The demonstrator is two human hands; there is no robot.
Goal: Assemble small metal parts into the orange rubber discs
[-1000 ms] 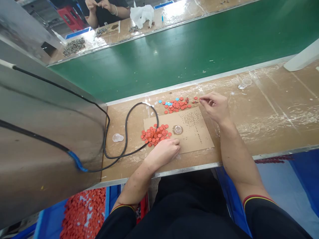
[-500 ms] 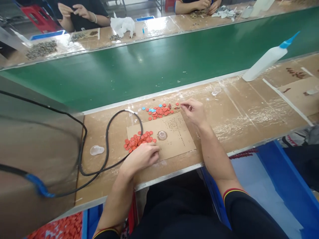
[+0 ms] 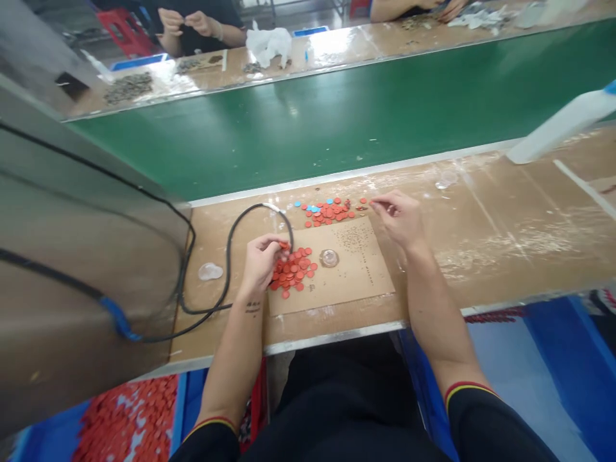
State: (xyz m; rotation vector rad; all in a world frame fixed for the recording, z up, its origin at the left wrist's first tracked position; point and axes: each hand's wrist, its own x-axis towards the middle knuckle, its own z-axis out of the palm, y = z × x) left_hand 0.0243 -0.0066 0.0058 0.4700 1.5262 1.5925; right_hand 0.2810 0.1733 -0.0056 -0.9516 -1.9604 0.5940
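- Red disc [image 3: 284, 246]: pinched in the left hand [image 3: 260, 260], at the red pile [image 3: 294, 273] on the cardboard [image 3: 341, 292].
- Right hand [image 3: 400, 219]: fingertips pinched together; I can't tell on what.
- Clear dish [image 3: 330, 258]: on the cardboard.
- Left blue bin [image 3: 48, 433]: lots of red discs [image 3: 128, 417].
- Right blue bin [image 3: 561, 346]: a pale sheet [image 3: 513, 366].

The head camera looks forward and down over both hands [image 3: 260, 262] [image 3: 400, 221] and the workbench [image 3: 500, 237].
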